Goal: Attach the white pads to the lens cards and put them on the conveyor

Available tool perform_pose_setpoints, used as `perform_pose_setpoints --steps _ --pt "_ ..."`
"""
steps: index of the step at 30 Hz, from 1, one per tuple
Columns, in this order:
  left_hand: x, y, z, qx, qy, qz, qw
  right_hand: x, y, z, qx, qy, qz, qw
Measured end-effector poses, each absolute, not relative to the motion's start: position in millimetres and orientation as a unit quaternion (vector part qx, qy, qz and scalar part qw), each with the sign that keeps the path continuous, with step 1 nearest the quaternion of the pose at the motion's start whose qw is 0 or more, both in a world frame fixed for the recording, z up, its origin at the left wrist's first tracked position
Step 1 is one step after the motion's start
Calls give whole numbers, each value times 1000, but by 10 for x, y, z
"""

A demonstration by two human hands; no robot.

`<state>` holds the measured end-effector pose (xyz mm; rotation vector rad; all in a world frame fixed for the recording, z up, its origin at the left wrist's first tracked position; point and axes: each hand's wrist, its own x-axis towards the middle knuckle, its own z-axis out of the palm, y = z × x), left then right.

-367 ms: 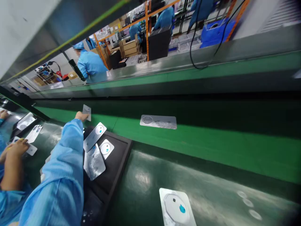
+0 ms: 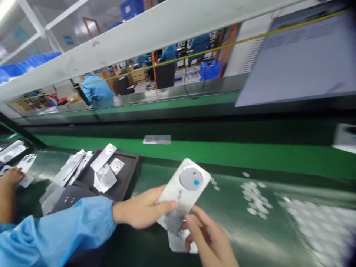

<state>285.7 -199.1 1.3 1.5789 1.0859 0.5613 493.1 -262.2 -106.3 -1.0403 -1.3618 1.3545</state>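
Head view: both hands meet low in the frame over the dark green work surface [image 2: 250, 226]. The left hand [image 2: 140, 212], in a blue sleeve [image 2: 55, 233], is closed on a grey phone back cover [image 2: 185, 193] at its lower end, thumb on top. The right hand [image 2: 207, 237] comes up from 6 o'clock with fingers curled at the cover's lower edge, touching it and a second pale piece [image 2: 178, 241] beneath; whether it pinches a film or only steadies the cover cannot be told.

The cover's long axis runs from 7 o'clock to 1 o'clock, with the round camera ring and its blue tab [image 2: 196, 182] at the far end, away from both hands. The left hand carries the part; the right is nearer its lower edge.

At 10 o'clock a black tray [image 2: 125, 181] holds several more covers [image 2: 104, 174]. Small pale discs [image 2: 256, 196] lie scattered at 3 o'clock. One cover [image 2: 157, 139] lies on the green conveyor belt [image 2: 250, 155] beyond. Another person's hand [image 2: 11, 178] rests at the left edge.
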Motion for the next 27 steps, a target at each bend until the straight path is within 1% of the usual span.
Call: perform_pose_setpoints --steps 2,5,9,11,13,15,17,21,23,27 --pt "3075 -2331 -90 627 447 258 583 4994 -2664 -926 -398 -550 591 436" --pt "3268 -2525 -294 502 492 339 626 5128 -2786 -832 -383 -583 602 388" --pt "3571 -2671 -561 348 503 423 669 5356 -2982 -925 -390 -649 553 348" --pt "3721 -2754 -656 288 520 454 664 5491 -3044 -993 -427 -667 490 365" --pt "3838 -2822 -745 260 546 461 649 5613 -3083 -1029 -474 -661 397 425" --pt "3921 -2874 -841 263 558 448 647 5694 -3107 -1029 -486 -657 304 489" --pt "3983 -2917 -935 294 564 436 636 5720 -3118 -1022 -458 -687 249 507" --pt "4079 -2985 -1037 358 585 424 592 5692 -3114 -1086 -438 -754 174 457" --pt "4104 -2995 -1037 377 582 410 592 5692 -3108 -1138 -447 -769 144 433" --pt "4078 -2975 -1029 413 554 388 610 5717 -3081 -1169 -456 -781 109 412"
